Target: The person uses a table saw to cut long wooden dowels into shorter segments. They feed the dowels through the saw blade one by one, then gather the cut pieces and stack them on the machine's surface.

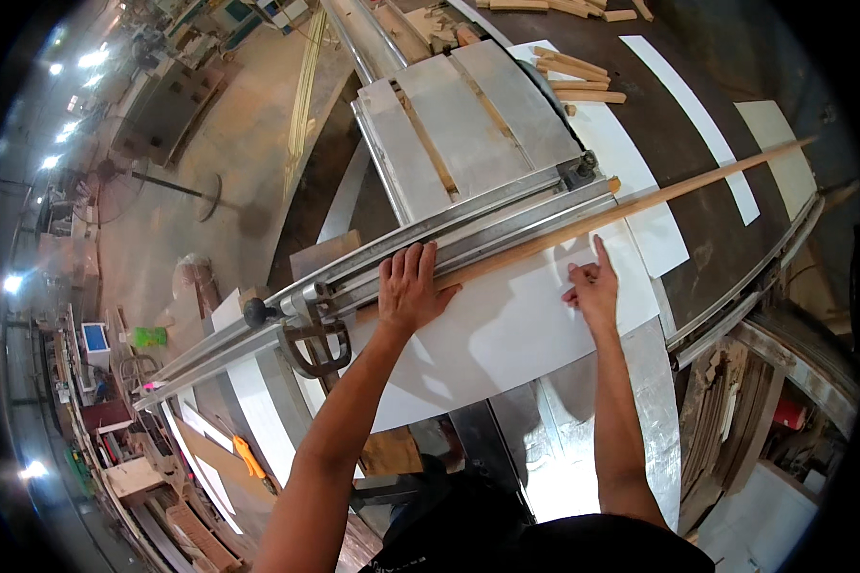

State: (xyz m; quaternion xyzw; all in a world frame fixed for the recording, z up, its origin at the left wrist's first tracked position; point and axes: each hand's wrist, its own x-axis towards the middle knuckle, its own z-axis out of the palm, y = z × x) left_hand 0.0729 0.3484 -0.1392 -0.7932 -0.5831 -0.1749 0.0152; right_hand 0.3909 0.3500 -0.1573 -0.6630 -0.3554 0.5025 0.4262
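Note:
A long, thin wooden strip (678, 187) runs along the metal fence (492, 229) of a table saw and reaches far out to the right. My left hand (409, 288) rests over the strip's near end, fingers draped across the fence and thumb along the wood, gripping the strip against it. Beside the strip, over a white sheet (487, 334), hovers my right hand (594, 286). Its index finger points toward the wood, the other fingers are loosely bent, and nothing shows in it. A metal clamp (311, 329) with a handle sits on the fence left of my left hand.
The grey metal saw table (459, 124) lies beyond the fence. Short wooden pieces (578, 76) are piled at the far right, near white strips (698, 115) on a dark surface. An orange-handled tool (248, 456) lies at lower left. A pedestal fan (177, 186) stands on the floor.

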